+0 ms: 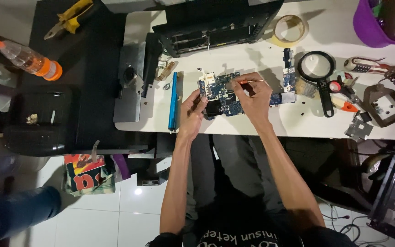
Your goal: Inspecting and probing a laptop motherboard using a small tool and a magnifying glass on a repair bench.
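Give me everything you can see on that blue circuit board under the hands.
The blue circuit board lies flat on the white table, near its front edge. It is irregular in outline, packed with small components, with a dark square patch at its lower left. The left hand grips its left edge; the right hand rests over its right side, holding a thin tool above it.

Bare forearms, a black short-sleeved shirt with pale lettering, and dark grey trousers.
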